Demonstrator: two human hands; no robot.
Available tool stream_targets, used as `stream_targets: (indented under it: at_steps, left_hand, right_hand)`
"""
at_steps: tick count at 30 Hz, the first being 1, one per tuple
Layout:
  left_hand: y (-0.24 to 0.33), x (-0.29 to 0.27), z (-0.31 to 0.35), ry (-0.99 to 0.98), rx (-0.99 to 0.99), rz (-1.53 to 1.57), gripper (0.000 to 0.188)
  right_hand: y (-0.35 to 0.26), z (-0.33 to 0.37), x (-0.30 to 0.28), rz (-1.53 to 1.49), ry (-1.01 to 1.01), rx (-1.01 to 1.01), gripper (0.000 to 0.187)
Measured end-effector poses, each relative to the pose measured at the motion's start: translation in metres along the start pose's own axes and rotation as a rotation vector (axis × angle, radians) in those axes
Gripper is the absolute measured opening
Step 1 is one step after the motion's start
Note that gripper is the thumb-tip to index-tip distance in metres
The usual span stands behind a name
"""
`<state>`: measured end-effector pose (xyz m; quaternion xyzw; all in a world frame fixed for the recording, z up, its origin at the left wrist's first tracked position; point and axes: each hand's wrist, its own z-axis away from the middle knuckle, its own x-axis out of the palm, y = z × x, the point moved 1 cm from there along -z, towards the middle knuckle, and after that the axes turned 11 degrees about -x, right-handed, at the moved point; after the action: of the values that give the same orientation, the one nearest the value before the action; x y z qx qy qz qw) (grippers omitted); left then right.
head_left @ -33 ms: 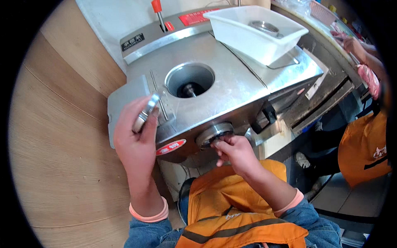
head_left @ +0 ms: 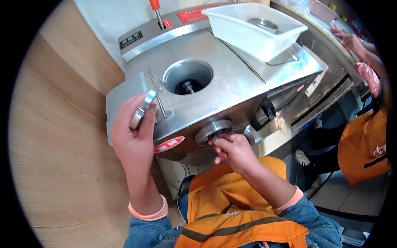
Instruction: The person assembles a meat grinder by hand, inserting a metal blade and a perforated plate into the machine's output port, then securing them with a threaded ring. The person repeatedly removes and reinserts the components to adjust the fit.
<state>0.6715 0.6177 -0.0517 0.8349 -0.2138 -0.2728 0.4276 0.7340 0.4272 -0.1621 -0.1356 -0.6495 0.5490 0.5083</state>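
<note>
A stainless steel machine (head_left: pixel 231 82) stands in front of me, with a round hopper opening (head_left: pixel 188 78) in its top. My left hand (head_left: pixel 132 136) grips a flat metal ring (head_left: pixel 142 108) and holds it on edge against the machine's left top corner. My right hand (head_left: pixel 233 151) is lower, at the machine's front. Its fingertips pinch the rim of the round outlet ring (head_left: pixel 213 129). What sits inside the outlet is hidden by my fingers.
A white plastic tub (head_left: pixel 256 25) with a metal ring inside rests on the machine's far right top. A red-handled lever (head_left: pixel 155 8) rises at the back. At the right, another person in an orange apron (head_left: pixel 364 144) handles raw meat (head_left: pixel 368 76). A wooden panel (head_left: pixel 53 144) lies to the left.
</note>
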Motion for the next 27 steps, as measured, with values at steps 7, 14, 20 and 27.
stream_targets:
  at_steps: [7, 14, 20, 27]
  left_hand:
    - [0.0, 0.0, 0.0, -0.009, -0.024, 0.028, 0.019]
    - [-0.008, 0.0, -0.001, 0.028, -0.025, 0.003, 0.02]
    - [-0.004, -0.001, 0.0, -0.017, -0.046, -0.014, 0.02]
    - [0.0, -0.001, 0.0, -0.031, 0.058, -0.015, 0.024]
  right_hand:
    - [0.032, -0.002, 0.0, -1.091, -0.146, 0.261, 0.018]
    - [0.015, 0.0, -0.003, -0.719, -0.038, 0.262, 0.017]
    - [0.005, 0.0, 0.0, -0.448, -0.006, 0.209, 0.018]
    - [0.018, -0.001, -0.005, -0.697, -0.008, 0.293, 0.02]
